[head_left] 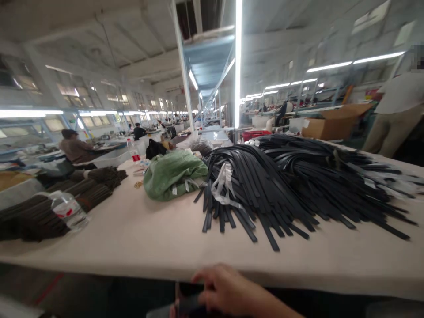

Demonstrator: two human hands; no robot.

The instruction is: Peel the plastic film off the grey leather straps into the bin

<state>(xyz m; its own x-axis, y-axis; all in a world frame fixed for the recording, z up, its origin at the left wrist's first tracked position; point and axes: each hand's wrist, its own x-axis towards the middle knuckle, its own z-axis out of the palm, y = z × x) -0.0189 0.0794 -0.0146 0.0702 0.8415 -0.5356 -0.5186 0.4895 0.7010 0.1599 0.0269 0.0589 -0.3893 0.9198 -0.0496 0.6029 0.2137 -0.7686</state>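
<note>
At the bottom centre, my right hand (225, 287) is just in front of the table's near edge, blurred, its fingers pointing left over a dark object (189, 304). Whether it grips this object is unclear. A sliver of skin left of the object looks like fingertips of my left hand (172, 311); the rest of that hand is out of frame. On the pale table (139, 238), a large spread of black flat strips (261, 181) lies centre and right, with a white plastic tie (223, 187) around part of it. Left of the strips sits a green cloth bundle (174, 174).
Dark brown bundles (96, 194) and a clear bottle (69, 211) lie at the left. Another bottle (133, 150) stands farther back. Behind are shelving (212, 66), an open cardboard box (333, 126), a seated person (74, 148) and a standing person (397, 97).
</note>
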